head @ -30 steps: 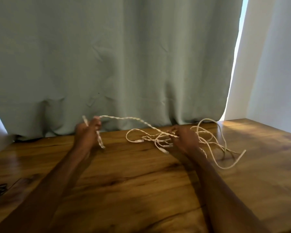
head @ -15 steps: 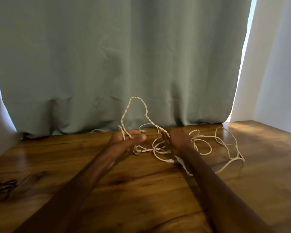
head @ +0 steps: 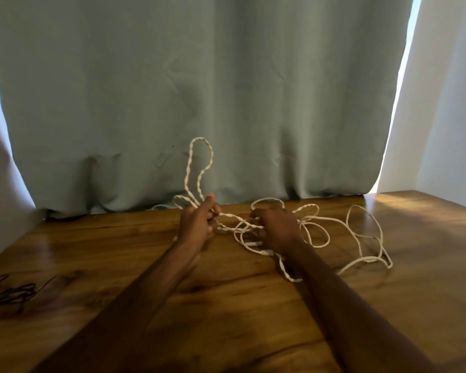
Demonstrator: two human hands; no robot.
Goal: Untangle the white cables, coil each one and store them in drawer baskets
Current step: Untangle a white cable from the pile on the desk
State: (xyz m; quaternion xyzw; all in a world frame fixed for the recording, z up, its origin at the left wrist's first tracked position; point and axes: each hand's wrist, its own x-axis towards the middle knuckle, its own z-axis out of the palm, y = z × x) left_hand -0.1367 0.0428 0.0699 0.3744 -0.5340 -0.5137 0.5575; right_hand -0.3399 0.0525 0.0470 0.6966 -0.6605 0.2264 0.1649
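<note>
While the white cables (head: pixel 233 217) are lying tangled on the wooden table (head: pixel 226 305), both hands are gripping them.
Twisted strands are sprawling in loose loops near the curtain (head: pixel 226 90), one tall loop standing up above the left hand (head: pixel 198 227). That hand is pinching the loop's base with curled fingers; the right hand (head: pixel 279 230) is clutching the knotted middle, with both forearms reaching forward.

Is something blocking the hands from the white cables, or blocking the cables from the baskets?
Nothing blocks the hands: the left hand and the right hand both grip the white cables over the wooden table. The drawer baskets are not in view, so the way to them cannot be judged.
</note>
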